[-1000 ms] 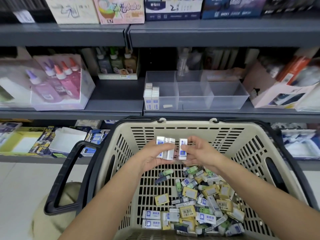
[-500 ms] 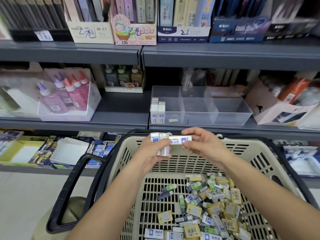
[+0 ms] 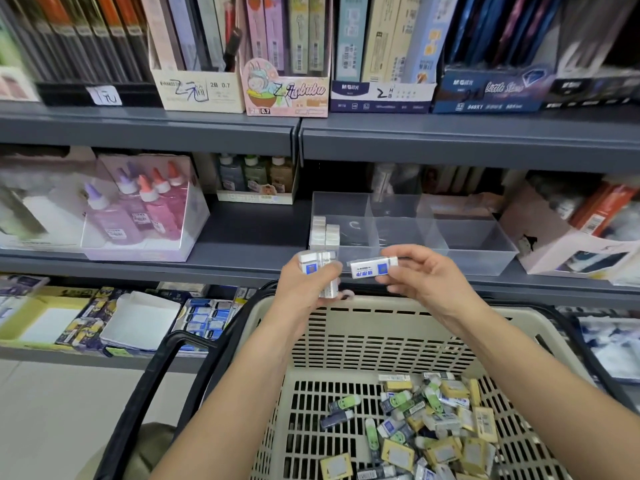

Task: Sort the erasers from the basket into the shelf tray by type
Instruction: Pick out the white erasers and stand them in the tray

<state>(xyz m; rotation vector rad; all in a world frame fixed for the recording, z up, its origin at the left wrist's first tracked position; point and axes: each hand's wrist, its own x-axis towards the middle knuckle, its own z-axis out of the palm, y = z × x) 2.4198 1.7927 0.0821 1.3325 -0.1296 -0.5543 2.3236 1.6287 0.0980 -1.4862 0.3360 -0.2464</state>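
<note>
Erasers [image 3: 318,270]: white-blue stack upright in left hand [image 3: 304,289], fingers curled round it, over basket [image 3: 398,306] rim. Single eraser [image 3: 372,266] pinched level by right hand [image 3: 422,275], just short of shelf tray [image 3: 478,261]. We judge: stack may splay on merging, pieces dropping into mixed pile [image 3: 436,424]; wrong compartment possible, only leftmost one stocked.

Cream box [image 3: 197,90]: "2B 0.7"
Pink box [image 3: 285,95]: "2B 0.7" along the lower edge
White-and-blue box [image 3: 381,97]: "M&G", handwritten "2", "H", "B"
Dark blue box [image 3: 485,93]: "M&G", "Little Star"
White eraser [image 3: 372,266]: blue print, unreadable
</note>
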